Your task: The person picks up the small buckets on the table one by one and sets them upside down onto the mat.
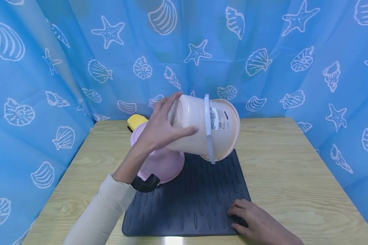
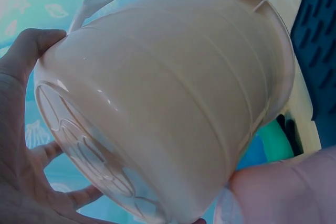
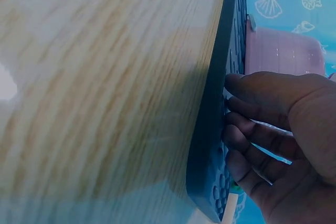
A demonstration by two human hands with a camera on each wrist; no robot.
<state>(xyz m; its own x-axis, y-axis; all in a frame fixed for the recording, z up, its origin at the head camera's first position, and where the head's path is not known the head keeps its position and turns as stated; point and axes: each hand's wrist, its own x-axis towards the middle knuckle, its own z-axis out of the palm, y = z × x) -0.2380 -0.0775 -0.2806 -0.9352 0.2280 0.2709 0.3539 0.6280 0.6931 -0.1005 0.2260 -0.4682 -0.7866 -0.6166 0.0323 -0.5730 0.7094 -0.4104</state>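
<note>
The left hand (image 1: 161, 127) grips the base end of a beige plastic bucket (image 1: 202, 127), thumb on one side of the wall and fingers spread across the bottom, holding it in the air on its side with the open mouth facing away to the right; this grip at the closed end leaves the rim and the white bail handle (image 1: 209, 129) free, and the handle hangs across the body just behind the rim. A printed label (image 1: 222, 119) sits on the wall near the rim. The bucket is above the far part of the dark ribbed mat (image 1: 199, 200), not touching it. The right hand (image 1: 251, 221) lies flat with relaxed fingers on the near right corner of the mat, pressing it against the wooden bench (image 1: 294, 177) and holding nothing. Directly under the left forearm stands a pink basin (image 1: 167, 163), partly on the mat, close below the bucket. A yellow sponge (image 1: 136, 120) lies behind the basin. A blue shell-print curtain (image 1: 49, 68) encloses the bench on three sides
</note>
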